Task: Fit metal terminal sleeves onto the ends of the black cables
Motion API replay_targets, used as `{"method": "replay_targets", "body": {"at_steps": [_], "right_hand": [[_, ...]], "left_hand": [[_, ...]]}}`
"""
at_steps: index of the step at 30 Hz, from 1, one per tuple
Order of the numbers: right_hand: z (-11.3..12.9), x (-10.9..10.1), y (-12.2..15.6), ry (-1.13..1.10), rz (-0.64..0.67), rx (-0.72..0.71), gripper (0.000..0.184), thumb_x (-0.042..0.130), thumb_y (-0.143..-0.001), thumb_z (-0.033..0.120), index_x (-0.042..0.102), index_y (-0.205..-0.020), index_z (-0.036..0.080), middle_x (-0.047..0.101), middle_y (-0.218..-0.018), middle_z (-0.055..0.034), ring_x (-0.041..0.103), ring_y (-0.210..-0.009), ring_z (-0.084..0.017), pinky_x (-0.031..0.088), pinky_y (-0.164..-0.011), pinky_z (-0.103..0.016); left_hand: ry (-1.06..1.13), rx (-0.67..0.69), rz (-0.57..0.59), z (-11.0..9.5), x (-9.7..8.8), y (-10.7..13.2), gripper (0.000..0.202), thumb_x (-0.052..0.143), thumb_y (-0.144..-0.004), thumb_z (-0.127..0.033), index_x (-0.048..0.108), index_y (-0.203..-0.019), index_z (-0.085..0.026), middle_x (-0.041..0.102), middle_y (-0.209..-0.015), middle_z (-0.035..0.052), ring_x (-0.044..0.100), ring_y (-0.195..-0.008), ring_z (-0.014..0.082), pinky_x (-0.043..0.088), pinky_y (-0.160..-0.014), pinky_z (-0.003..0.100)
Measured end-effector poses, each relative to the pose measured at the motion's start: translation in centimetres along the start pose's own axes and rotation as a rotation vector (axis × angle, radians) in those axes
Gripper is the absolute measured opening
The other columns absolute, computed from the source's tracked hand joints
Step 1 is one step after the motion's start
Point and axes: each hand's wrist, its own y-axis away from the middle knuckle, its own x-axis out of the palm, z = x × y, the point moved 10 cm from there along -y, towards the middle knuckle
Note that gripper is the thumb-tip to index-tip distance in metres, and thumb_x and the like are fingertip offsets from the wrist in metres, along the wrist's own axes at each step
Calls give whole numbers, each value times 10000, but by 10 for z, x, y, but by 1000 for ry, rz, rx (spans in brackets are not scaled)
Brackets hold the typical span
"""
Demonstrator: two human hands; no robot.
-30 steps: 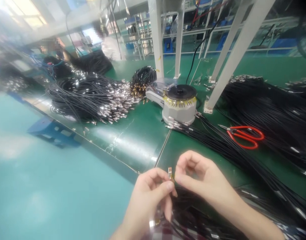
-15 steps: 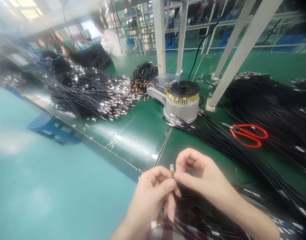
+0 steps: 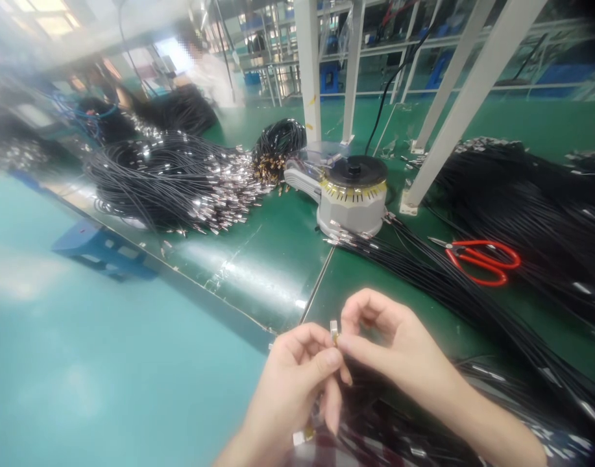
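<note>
My left hand [image 3: 302,370] pinches a small silver cable connector [image 3: 333,327] between thumb and forefinger, its metal end pointing up. A bit of yellow tape [image 3: 335,339] shows at the connector's base. Close against it on the right is my right hand [image 3: 375,327], fingers curled and thumb tip at the tape; what lies between its fingertips is too small to tell. Below my left hand another silver connector [image 3: 298,438] with yellow on it shows. Black cables [image 3: 389,421] lie beneath both hands, partly hidden.
A round tape dispenser [image 3: 353,201] stands ahead on the green table [image 3: 248,259]. Red-handled scissors [image 3: 486,261] lie right, by a bundle of black cables [image 3: 424,275]. Coiled cables [image 3: 146,181] fill the left. White posts [image 3: 472,110] rise behind; a person [image 3: 212,78] is farther back.
Both hands hold nearly the same pose at the connector. The view has shifted very slightly; nothing else visibly differs.
</note>
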Motion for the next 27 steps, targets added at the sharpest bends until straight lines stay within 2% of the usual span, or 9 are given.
{"method": "replay_targets", "body": {"at_steps": [5, 9, 17, 27], "right_hand": [[11, -6, 4, 189, -56, -87, 143, 646, -769, 110, 562, -767, 225, 595, -733, 43, 566, -765, -140, 443, -735, -257], [15, -6, 4, 236, -62, -110, 149, 639, -770, 101, 562, -774, 228, 600, -738, 49, 573, -763, -135, 444, -730, -246], [7, -3, 2, 122, -40, 2, 134, 647, -758, 115, 554, -750, 211, 587, -716, 45, 562, -738, -134, 445, -717, -255], [11, -3, 3, 81, -14, -33, 151, 657, -759, 101, 560, -778, 215, 585, -729, 51, 554, -747, -124, 435, -713, -242]], "left_hand": [[-4, -3, 10, 1, 2, -1, 291, 827, -699, -313, 592, -706, -142, 731, -585, 43, 589, -291, 94, 367, -273, 93], [-10, -6, 3, 2, 2, -1, 292, 825, -701, -317, 591, -712, -143, 733, -590, 42, 590, -291, 93, 360, -271, 90], [-78, 29, -29, 0, -4, 2, 262, 789, -745, -318, 590, -735, -149, 724, -613, 26, 601, -307, 96, 374, -285, 99], [-97, 24, -43, -1, -6, 0, 304, 811, -712, -346, 573, -724, -158, 703, -583, 4, 592, -295, 94, 355, -276, 95]]}}
